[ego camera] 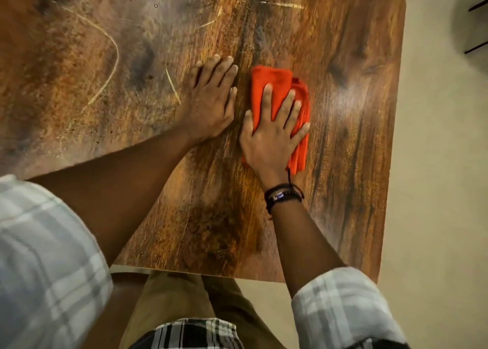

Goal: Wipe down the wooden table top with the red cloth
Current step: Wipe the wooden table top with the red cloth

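The wooden table top fills most of the view, brown with dark grain and pale scratch marks. A folded red cloth lies on it right of centre. My right hand presses flat on the cloth with fingers spread and straight; the cloth sticks out beyond the fingertips and at the right side. My left hand rests flat on the bare wood just left of the cloth, fingers straight and together, apart from the cloth.
Small droplets or specks dot the far left part of the top. The table's right edge and near edge border pale floor. Dark furniture legs stand at the far right.
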A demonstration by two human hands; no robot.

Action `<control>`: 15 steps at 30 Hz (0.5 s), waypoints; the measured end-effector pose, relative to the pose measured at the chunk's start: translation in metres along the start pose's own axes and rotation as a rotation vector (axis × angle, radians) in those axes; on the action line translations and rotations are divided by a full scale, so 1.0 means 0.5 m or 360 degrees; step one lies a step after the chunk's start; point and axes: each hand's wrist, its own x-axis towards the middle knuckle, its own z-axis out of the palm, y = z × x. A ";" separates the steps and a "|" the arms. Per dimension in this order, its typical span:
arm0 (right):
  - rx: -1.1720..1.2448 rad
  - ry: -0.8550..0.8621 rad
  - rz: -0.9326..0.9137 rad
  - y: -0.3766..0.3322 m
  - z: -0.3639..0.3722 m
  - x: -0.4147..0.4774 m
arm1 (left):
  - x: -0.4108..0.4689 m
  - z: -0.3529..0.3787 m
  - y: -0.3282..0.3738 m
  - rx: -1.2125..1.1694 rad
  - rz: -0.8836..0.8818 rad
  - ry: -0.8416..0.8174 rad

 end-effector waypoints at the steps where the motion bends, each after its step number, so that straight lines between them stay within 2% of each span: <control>1: 0.0012 0.0007 -0.0026 0.000 0.003 -0.043 | 0.000 -0.001 0.000 -0.0010 0.0001 -0.0006; 6: -0.0008 -0.0088 -0.0224 0.012 0.029 -0.330 | -0.001 -0.005 0.000 -0.0011 0.0014 -0.0023; 8: -0.0049 -0.0102 -0.0247 0.030 0.037 -0.374 | 0.000 -0.005 0.001 -0.0026 0.0011 -0.0023; 11: -0.0015 -0.0095 -0.0197 0.038 0.031 -0.311 | 0.003 -0.002 0.003 -0.0028 -0.0001 0.0003; 15: 0.0029 0.0005 -0.0064 0.031 0.014 -0.123 | 0.004 0.003 0.001 -0.0008 -0.0001 0.0034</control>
